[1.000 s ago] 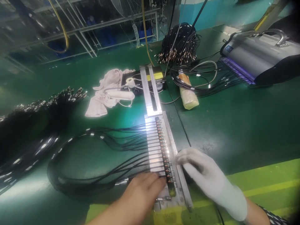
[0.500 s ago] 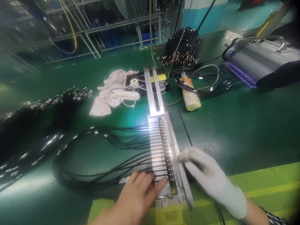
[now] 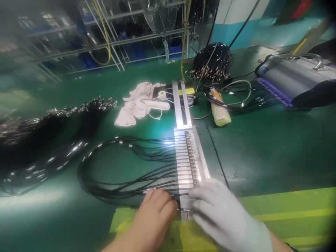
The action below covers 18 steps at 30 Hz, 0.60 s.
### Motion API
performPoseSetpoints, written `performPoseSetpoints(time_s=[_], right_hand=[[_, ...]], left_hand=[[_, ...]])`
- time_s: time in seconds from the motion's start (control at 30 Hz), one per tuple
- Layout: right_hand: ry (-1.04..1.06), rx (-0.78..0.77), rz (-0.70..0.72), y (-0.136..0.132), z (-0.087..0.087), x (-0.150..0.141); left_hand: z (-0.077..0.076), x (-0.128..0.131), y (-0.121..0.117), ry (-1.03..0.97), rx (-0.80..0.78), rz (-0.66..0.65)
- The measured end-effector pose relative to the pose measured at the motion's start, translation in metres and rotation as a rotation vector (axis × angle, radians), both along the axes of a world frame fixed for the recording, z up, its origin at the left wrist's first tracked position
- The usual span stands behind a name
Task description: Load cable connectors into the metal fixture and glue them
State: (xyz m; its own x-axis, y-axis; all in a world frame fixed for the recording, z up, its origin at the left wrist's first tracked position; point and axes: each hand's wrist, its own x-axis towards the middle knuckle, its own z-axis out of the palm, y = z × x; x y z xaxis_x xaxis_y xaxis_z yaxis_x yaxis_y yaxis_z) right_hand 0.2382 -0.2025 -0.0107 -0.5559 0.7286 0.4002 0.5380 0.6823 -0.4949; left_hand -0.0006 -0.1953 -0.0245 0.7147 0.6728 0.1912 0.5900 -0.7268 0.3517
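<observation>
Near the metal jig [image 3: 183, 154], crumpled cloth [image 3: 138, 102]

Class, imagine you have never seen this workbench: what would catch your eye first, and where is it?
Probably the brightly lit metal fixture in the middle, with black cables running from its slots into a loop on the left. The white-gloved right hand at its near end stands out beside the bare left hand. At the upper right, a silver machine glows purple along its lower edge.
</observation>
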Motion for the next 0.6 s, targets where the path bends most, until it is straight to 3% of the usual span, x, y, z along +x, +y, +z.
performPoseSetpoints(time_s=[0.13,0.3,0.5,0.6], right_hand=[[0.067,-0.037,0.009,-0.002,0.003,-0.006],[0.096,-0.111,-0.023,-0.009,-0.001,-0.011],[0.117,-0.192,-0.034,-0.003,-0.002,0.004],[0.137,-0.227,-0.039,-0.001,-0.002,0.005]], left_hand=[[0.008,0.01,-0.001,-0.127,0.063,0.008],[0.004,0.009,-0.007,-0.113,0.133,-0.056],[-0.009,-0.035,-0.009,-0.105,0.231,0.164],[-0.008,-0.032,-0.008,-0.091,0.283,0.197]])
